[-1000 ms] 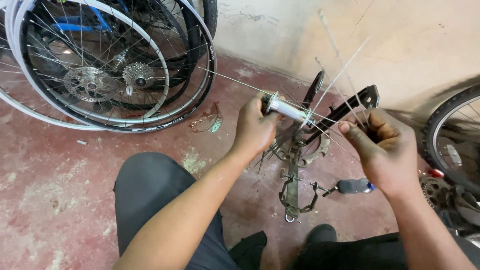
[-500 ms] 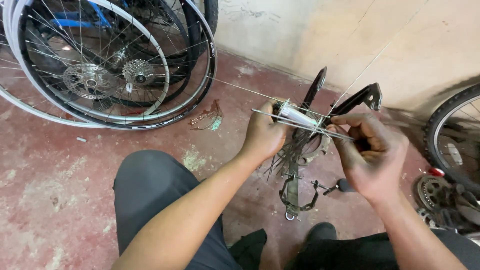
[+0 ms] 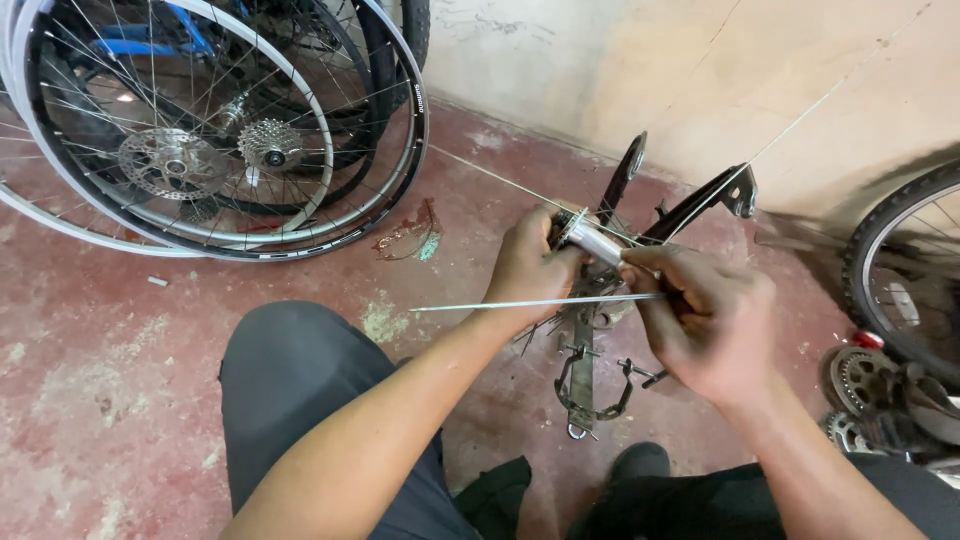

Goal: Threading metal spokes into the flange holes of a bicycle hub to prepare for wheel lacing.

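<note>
My left hand (image 3: pixel 527 262) grips one end of a silver bicycle wheel hub (image 3: pixel 592 240), held above a black metal stand (image 3: pixel 688 207) on the floor. Thin steel spokes (image 3: pixel 500 182) stick out of the hub in several directions. My right hand (image 3: pixel 706 318) pinches one loose spoke (image 3: pixel 520 303) at the hub's other end; that spoke points left, roughly level. More spokes hang in a bunch under the hub.
Several spoked wheels (image 3: pixel 215 130) with a disc rotor and a cassette lean at the back left. Another tyre (image 3: pixel 905 270) and loose sprockets (image 3: pixel 862 380) lie at the right. A beige wall (image 3: pixel 720 70) stands close behind; my knees are at the bottom on the red floor (image 3: pixel 110 350).
My right hand has moved left and closer to the hub. The spoke it holds has swung from pointing up right to lying level, pointing left.
</note>
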